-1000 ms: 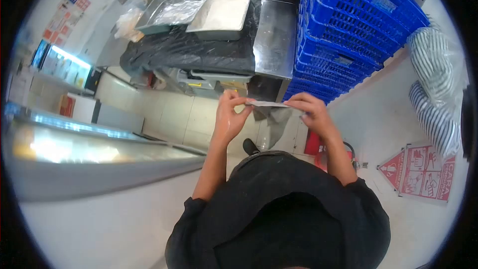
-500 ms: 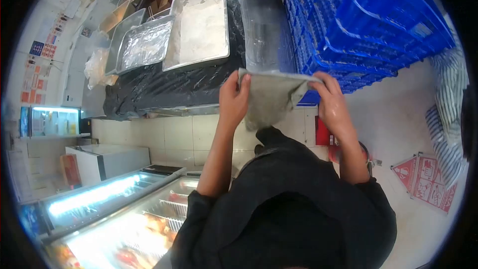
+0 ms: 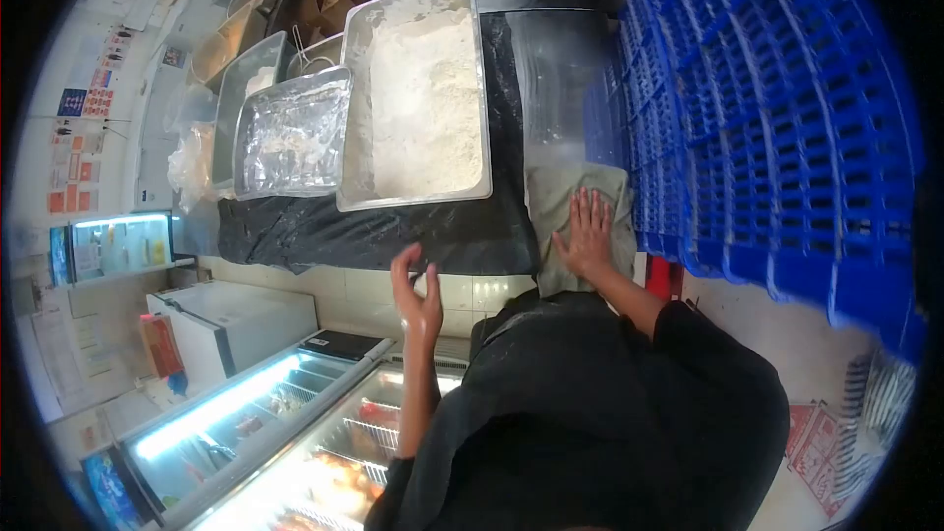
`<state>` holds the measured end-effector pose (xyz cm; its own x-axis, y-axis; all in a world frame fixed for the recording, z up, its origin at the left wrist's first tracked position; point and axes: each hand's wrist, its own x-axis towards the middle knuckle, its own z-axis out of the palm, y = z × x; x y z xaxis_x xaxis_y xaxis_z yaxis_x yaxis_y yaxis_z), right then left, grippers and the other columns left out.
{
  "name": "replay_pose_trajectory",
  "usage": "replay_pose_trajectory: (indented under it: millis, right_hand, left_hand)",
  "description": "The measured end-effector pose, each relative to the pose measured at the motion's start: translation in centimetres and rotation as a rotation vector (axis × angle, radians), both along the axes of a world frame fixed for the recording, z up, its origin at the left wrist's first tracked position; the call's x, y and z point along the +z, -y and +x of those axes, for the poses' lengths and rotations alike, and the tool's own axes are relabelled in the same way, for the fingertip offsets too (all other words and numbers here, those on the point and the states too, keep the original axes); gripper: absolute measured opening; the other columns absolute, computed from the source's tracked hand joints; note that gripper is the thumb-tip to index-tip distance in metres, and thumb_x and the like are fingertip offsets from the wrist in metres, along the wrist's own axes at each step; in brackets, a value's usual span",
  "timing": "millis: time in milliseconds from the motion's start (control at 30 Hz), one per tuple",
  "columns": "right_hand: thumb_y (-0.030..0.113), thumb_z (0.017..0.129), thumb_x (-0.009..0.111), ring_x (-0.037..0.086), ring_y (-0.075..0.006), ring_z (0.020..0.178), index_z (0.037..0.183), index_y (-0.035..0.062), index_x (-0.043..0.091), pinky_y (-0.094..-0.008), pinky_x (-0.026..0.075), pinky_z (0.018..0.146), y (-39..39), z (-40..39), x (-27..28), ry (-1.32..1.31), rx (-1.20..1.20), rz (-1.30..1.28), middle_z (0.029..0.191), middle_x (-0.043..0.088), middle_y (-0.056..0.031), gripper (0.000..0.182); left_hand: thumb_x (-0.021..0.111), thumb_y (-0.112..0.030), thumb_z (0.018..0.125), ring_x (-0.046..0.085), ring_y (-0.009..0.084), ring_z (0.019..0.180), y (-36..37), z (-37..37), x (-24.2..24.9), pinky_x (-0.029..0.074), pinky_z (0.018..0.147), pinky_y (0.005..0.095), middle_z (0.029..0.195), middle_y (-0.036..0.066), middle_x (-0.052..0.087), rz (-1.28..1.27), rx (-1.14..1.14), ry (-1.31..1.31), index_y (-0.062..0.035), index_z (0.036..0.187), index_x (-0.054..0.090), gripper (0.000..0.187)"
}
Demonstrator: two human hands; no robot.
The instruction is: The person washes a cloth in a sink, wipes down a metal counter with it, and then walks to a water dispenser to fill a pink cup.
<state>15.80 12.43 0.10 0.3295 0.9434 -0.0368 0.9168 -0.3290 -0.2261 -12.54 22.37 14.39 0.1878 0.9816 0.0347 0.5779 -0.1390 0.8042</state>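
A grey-green cloth (image 3: 553, 192) lies spread over the near end of the shiny metal worktop (image 3: 565, 88), its lower part hanging over the front edge. My right hand (image 3: 590, 241) rests flat on it, fingers stretched out. My left hand (image 3: 418, 295) is in the air in front of the counter, thumb and fingers apart, holding nothing. To the left of the cloth, a deep metal tray (image 3: 423, 103) of pale flour-like powder stands on black plastic sheeting (image 3: 393, 236).
Stacked blue plastic crates (image 3: 777, 118) rise close on the right. A smaller tray lined with clear plastic (image 3: 292, 133) stands left of the powder tray. Behind me at lower left are a lit glass display case (image 3: 324, 433) and a white chest (image 3: 236, 320).
The cloth, held up between both hands before, is now laid on the metal worktop. My left hand has let go and moved left and down; my right hand now presses flat on the cloth.
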Motion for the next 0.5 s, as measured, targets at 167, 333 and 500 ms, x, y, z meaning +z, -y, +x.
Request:
replay_pose_trajectory:
  millis: [167,333,500]
  right_hand:
    - [0.049,0.092,0.047,0.014,-0.0352,0.147,0.148,0.0003,0.032,-0.053,0.01,0.118,-16.3,6.7,-2.5,0.156,-0.145,0.113,0.159,0.021,-0.016,0.075]
    - [0.04,0.099,0.032,0.014,-0.0336,0.148,0.151,0.0115,0.031,-0.0527,0.009,0.118,-36.6,17.5,-7.4,0.336,-0.188,0.176,0.16,0.021,-0.0091,0.06]
    - [0.038,0.101,0.028,0.015,-0.0326,0.148,0.152,0.019,0.03,-0.0535,0.01,0.118,-42.2,19.5,-7.6,0.267,-0.255,0.177,0.161,0.019,-0.0068,0.055]
  left_hand:
    - [0.06,-0.006,0.091,0.055,0.023,0.111,6.2,-8.8,-6.8,0.048,0.088,0.0372,0.124,0.01,0.054,-0.159,0.279,0.125,-0.0056,0.128,0.049,0.038]
    - [0.058,-0.005,0.091,0.056,0.0251,0.107,10.8,-12.6,-9.0,0.051,0.081,0.0376,0.12,0.013,0.053,-0.383,0.424,-0.051,-0.0049,0.126,0.048,0.036]
    - [0.058,-0.007,0.089,0.057,0.0335,0.102,16.5,-17.6,-13.5,0.048,0.085,0.0405,0.117,0.019,0.053,-0.465,0.455,-0.238,-0.0013,0.12,0.051,0.033]
